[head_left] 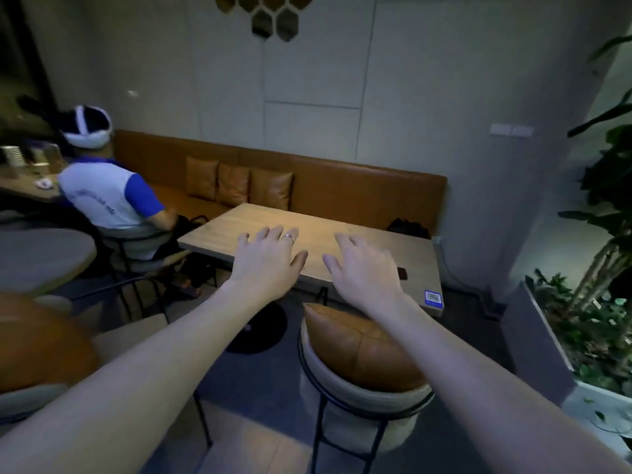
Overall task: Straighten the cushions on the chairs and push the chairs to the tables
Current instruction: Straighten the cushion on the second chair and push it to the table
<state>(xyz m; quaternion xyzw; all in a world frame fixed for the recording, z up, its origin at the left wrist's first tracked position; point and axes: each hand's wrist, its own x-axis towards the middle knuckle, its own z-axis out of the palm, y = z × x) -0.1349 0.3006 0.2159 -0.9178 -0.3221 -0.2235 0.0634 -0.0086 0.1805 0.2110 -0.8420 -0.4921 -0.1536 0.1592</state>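
Nearest us, our chair (362, 401) stands just short of the desk (359, 234), its brown cushion (362, 347) propped upright against the backrest. Our left hand (265, 260) and right hand (364, 268) are stretched out above it, fingers spread, holding nothing. If we shove the chair carelessly, we judge it could knock the desk edge or tip the cushion off. A dark phone-like thing (402, 272) near the desk edge might get jolted. A second chair at far left is blurred and cut off; the chair's feet are out of view, and dim light hides the floor under the desk.
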